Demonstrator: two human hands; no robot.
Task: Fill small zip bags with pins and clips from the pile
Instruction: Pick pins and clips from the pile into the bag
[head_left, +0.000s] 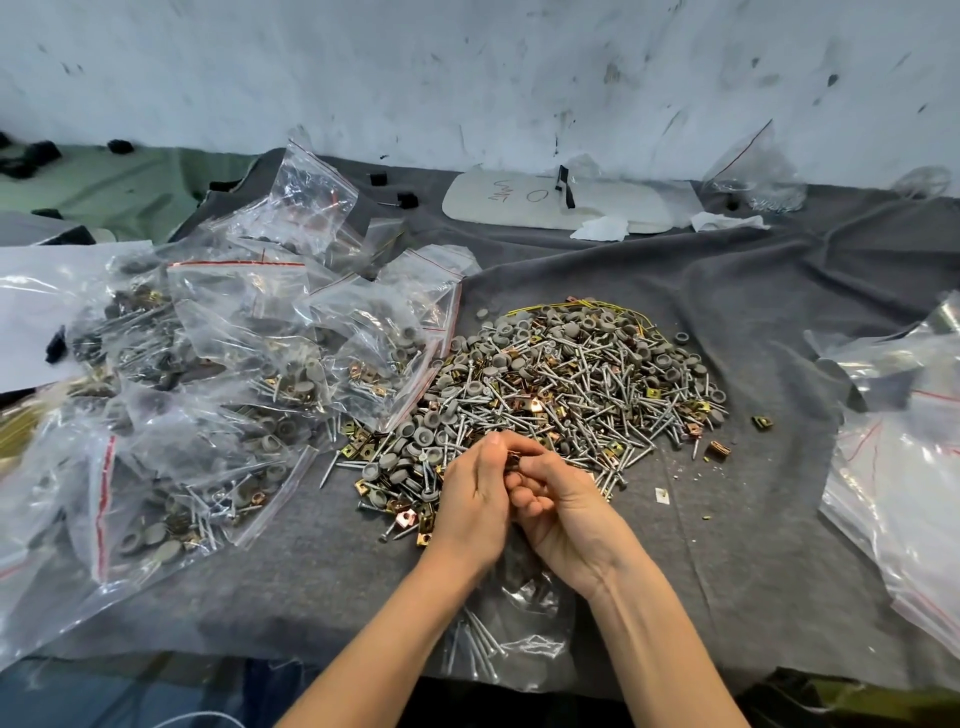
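Pile (571, 384) of pins and clips, counter (753, 312) centre; filled zip bags (249, 364) left; left grip (475, 499), right grip (561, 512) pinching clip (513, 460), near.

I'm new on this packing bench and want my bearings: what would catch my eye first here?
First, the big pile of silver pins, grey caps and brass clips in the middle of the grey cloth. Left of it lies a heap of filled zip bags. At the pile's near edge the left hand and right hand meet, pinching a small clip between them.
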